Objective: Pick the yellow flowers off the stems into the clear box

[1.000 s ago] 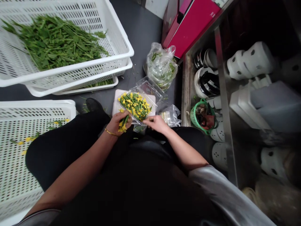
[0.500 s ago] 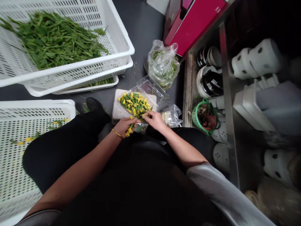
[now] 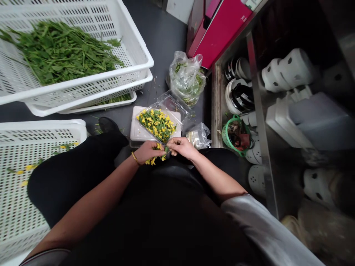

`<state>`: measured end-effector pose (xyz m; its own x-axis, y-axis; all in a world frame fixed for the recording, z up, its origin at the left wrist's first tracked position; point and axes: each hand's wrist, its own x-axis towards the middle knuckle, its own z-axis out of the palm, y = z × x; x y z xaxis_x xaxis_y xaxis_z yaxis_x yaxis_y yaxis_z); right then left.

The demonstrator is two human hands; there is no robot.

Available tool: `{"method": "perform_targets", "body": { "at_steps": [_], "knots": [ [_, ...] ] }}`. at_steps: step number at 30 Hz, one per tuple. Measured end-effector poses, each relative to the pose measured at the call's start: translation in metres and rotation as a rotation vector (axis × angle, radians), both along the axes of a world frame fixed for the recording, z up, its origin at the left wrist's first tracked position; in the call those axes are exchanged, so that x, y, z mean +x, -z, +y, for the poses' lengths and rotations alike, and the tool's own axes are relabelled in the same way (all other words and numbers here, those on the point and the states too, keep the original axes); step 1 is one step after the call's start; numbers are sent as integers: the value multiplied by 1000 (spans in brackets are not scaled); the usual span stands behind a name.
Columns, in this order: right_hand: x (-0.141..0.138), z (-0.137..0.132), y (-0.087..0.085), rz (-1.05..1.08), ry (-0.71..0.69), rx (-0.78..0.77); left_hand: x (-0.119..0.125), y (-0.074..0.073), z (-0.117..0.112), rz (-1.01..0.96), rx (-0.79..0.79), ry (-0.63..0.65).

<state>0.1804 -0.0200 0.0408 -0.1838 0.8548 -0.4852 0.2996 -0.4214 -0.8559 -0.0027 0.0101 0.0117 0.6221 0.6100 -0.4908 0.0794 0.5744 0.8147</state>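
- White crate [image 3: 146, 68]: largest item, at far left on the floor; holds a heap of leafy greens [image 3: 63, 51]. Well apart from both hands.
- White box [image 3: 135, 135]: set ahead of the person, on the far side of the hands. It serves as the support for the container.
- Clear plastic container [image 3: 175, 102]: rests on the white box, with a clear leaf folded out toward the far right. Its long axis runs obliquely, from far left to near right; the near corner points at the space between the hands.
- Cut flowering stems [image 3: 156, 122]: piled inside the container, directly ahead of the fingers. Both hands lie close to the near corner; neither can be judged clearly nearer.
- Left hand [image 3: 148, 152]: left of the near corner, fingers closed around a small bunch.
- Right hand [image 3: 181, 147]: right of the same corner, facing the left hand. Fingers narrow, tips drawn together at the green part of the bunch; whether a stem is pinched cannot be told.
- Bunch of yellow-flowered stems [image 3: 152, 162]: in the left hand, on the person's side of the container. Blossoms show below the left fingers, toward the person; a green part shows between the two sets of fingertips, to the right. Its full long axis is hidden by the left hand.
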Motion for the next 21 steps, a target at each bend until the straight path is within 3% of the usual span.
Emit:
{"method": "perform_targets", "body": {
  "at_steps": [3, 6, 9, 11, 15, 18, 21],
  "knots": [
    [-6, -3, -1, 29, -27, 59, 0, -2, -3, -11, -32, 51],
    [1, 4, 2, -102, -143, 125, -2, 0, -4, -209, -107, 57],
    [14, 27, 12, -583, -223, 261, -4, 5, -3, -519, -255, 30],
    [14, 46, 23, -926, -341, 309, -5, 8, -2, -606, -306, 9],
    [-2, 72, 49, -1172, -611, 267, -4, 9, 0, -454, -298, -106],
    [-9, 80, 60, -1191, -597, 243, -2, 8, 3, -293, -319, -218],
    [-1, 79, 56, -1113, -502, 266, 1, 10, 5, -205, -338, -259]
  ]
}}
